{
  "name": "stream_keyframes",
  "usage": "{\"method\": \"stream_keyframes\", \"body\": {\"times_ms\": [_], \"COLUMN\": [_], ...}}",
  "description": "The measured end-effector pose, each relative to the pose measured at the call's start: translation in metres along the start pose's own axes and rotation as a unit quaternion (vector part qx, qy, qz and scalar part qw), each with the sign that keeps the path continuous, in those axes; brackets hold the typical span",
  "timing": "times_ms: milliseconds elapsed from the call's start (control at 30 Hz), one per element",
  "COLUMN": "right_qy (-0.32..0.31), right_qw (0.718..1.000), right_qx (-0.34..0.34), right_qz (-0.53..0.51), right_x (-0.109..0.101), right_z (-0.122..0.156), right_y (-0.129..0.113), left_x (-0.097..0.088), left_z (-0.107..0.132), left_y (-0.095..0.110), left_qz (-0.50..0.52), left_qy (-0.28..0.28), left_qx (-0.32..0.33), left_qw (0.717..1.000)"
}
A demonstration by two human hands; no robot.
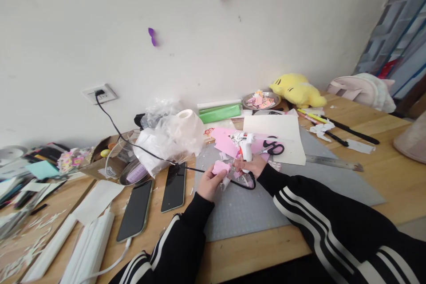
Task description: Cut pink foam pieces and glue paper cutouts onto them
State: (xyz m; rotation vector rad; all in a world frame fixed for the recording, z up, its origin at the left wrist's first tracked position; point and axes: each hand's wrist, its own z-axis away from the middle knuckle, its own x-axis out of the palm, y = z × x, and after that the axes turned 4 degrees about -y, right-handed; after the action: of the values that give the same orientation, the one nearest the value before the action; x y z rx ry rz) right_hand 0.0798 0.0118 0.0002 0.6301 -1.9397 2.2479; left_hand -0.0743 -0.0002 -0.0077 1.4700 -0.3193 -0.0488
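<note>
My left hand [212,182] pinches a small pink paper piece [221,167] between thumb and fingers above the grey cutting mat [249,217]. Close to its right, my right hand [254,166] is closed around the handle of a white hot glue gun [246,144]. The gun's black cord [244,185] loops below that hand. Pink paper sheets [224,142] lie behind the gun, and black-handled scissors [274,147] rest just right of it. Small paper scraps are scattered under both hands.
Two phones [136,211] lie left of the mat, near a plastic bag [169,140]. A cream sheet [293,140], metal ruler [333,162], knife [353,130] and yellow plush toy [297,91] are to the right. The black cord runs to a wall socket [100,93].
</note>
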Motion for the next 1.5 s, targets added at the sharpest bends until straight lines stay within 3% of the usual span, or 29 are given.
{"method": "stream_keyframes", "body": {"times_ms": [233,500,733,833,967,1067,1500], "right_qy": [-0.021,0.02,0.043,0.054,0.072,0.076,0.07], "right_qw": [1.0,0.999,0.998,0.998,0.997,0.997,0.996], "right_qx": [0.016,0.018,0.03,0.025,0.014,0.008,-0.004], "right_qz": [0.013,-0.03,-0.026,-0.02,-0.016,-0.015,-0.05], "right_x": [0.004,0.006,0.006,0.004,0.002,0.001,-0.002], "right_z": [0.002,0.004,0.003,0.001,-0.001,-0.002,-0.005], "right_y": [0.001,-0.002,-0.005,-0.002,0.0,0.001,0.0], "left_x": [-0.001,0.001,0.0,0.001,0.005,0.005,-0.008], "left_z": [0.001,-0.002,-0.001,0.0,0.003,0.004,-0.003], "left_y": [-0.002,0.004,0.008,0.009,0.008,0.007,0.004], "left_qz": [0.026,0.085,0.103,0.103,0.092,0.079,0.049], "left_qy": [-0.015,0.035,0.04,0.014,-0.072,-0.089,0.064], "left_qx": [-0.029,-0.029,-0.019,-0.018,-0.047,-0.068,0.004], "left_qw": [0.999,0.995,0.994,0.994,0.992,0.991,0.997]}}
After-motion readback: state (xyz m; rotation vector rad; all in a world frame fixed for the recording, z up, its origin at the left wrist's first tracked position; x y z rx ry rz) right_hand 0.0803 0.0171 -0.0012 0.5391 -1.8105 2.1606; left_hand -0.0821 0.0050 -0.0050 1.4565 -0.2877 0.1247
